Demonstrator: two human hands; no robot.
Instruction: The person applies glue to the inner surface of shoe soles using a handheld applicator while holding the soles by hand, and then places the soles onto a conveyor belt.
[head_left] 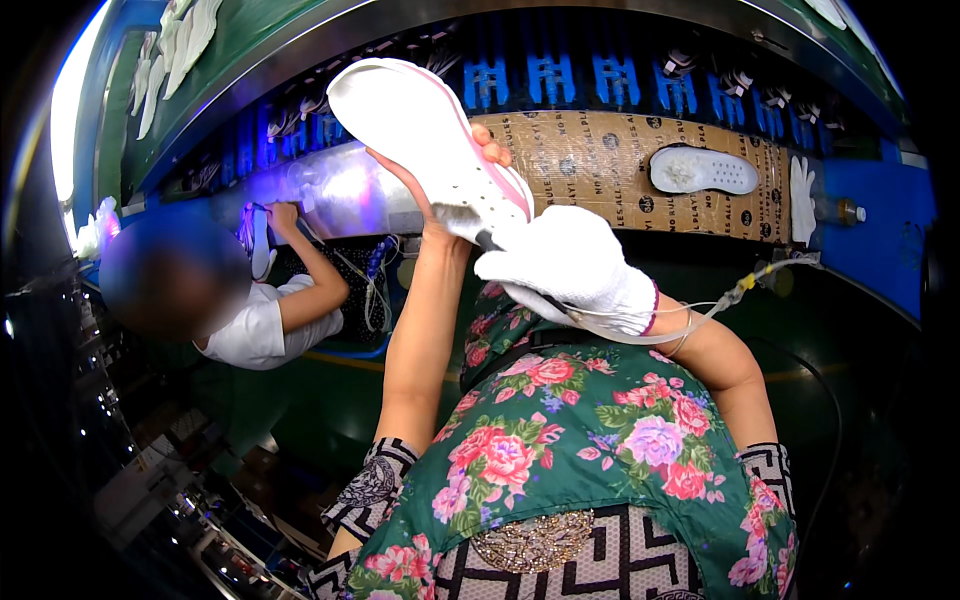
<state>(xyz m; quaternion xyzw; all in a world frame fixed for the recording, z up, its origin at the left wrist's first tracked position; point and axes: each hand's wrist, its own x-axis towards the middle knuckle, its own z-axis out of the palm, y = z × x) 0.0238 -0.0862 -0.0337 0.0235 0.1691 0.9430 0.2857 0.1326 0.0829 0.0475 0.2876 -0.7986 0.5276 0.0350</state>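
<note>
My bare left hand grips a white shoe sole with a pink edge and small holes. Its fingers wrap round the back and show at the far side. The sole is tilted up in front of me above the bench. Against its near end is my right hand, in a white knit glove with the fingers closed. A slim dark tool pokes out of the glove at the sole's end; most of it is hidden. From the glove a clear hose runs off to the right.
Brown cardboard covers the bench, bearing another white sole with whitish scraps on it. A white glove and a clear bottle lie at the right. Blue holders line the back. A co-worker sits at the left.
</note>
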